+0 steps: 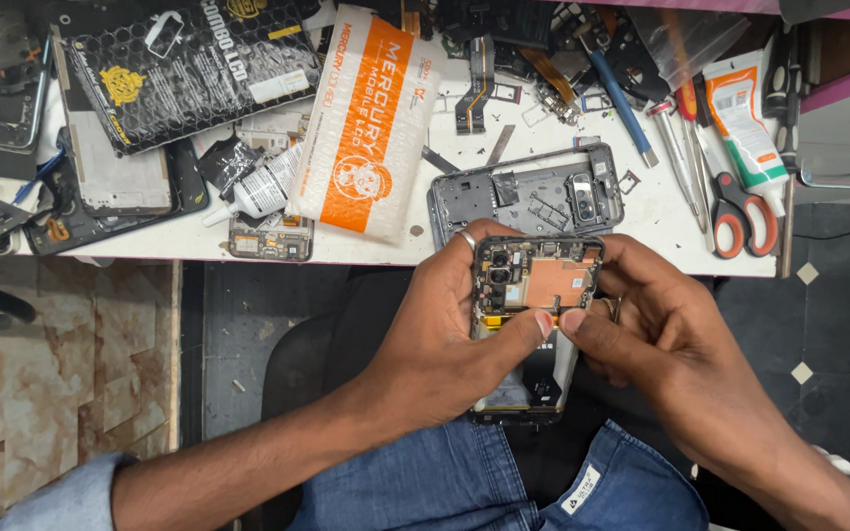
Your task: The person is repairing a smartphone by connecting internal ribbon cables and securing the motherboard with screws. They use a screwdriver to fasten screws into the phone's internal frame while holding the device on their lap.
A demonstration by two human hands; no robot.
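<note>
An opened phone (537, 285) with its back cover off shows a copper-coloured shield, camera modules and a dark lower half. My left hand (445, 324), a ring on one finger, grips its left side with the thumb pressed on the middle of the board. My right hand (661, 324) holds the right edge, its thumb tip meeting the left thumb near a yellow flex strip. The phone is held over my lap, just in front of the white worktable (386, 246). A grey phone frame (528, 197) lies on the table right behind it.
An orange-and-white bubble pouch (366, 128), a white glue bottle (258, 192), a black boxed part (189, 69) and several phone shells lie at the left. Orange-handled scissors (740, 211), screwdrivers (676, 147), a tube (745, 118) and loose flex cables sit at the right.
</note>
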